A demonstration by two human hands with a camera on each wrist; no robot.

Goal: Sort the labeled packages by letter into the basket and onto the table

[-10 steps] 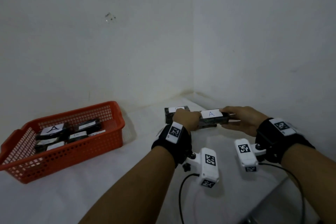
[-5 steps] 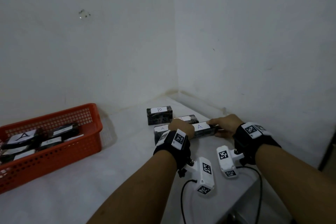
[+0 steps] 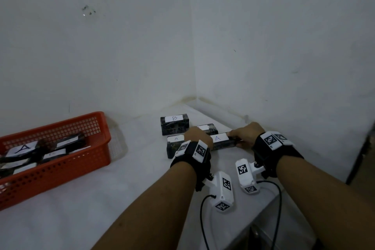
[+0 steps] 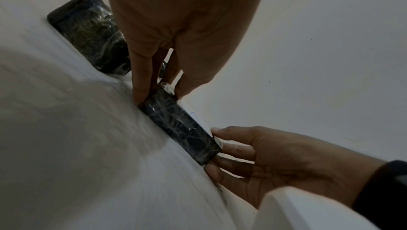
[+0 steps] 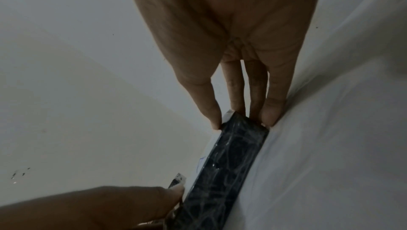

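Observation:
A black wrapped package labelled A [image 3: 221, 141] lies on the white table [image 3: 101, 209], held at both ends. My left hand [image 3: 199, 135] pinches its left end, fingers down against the cloth [image 4: 141, 93]. My right hand [image 3: 245, 133] pinches the right end between thumb and fingers [image 5: 242, 120]. The wrist views show the package's dark side [image 4: 180, 126] [image 5: 224, 173] touching the cloth. Just left of it sits another A package [image 3: 174, 144], partly hidden by my left wrist. Package B [image 3: 175, 124] stands behind. The orange basket [image 3: 81, 119] at the left holds several labelled packages.
A fourth dark package [image 3: 209, 128] lies behind my left hand, its label unreadable. Two white walls meet in a corner close behind the packages. The table's right edge runs near my right forearm. Bare cloth lies between the basket and the packages.
Both hands have brought the A package down and nearer, beside the other A package. The view has swung right, so the basket now sits further left.

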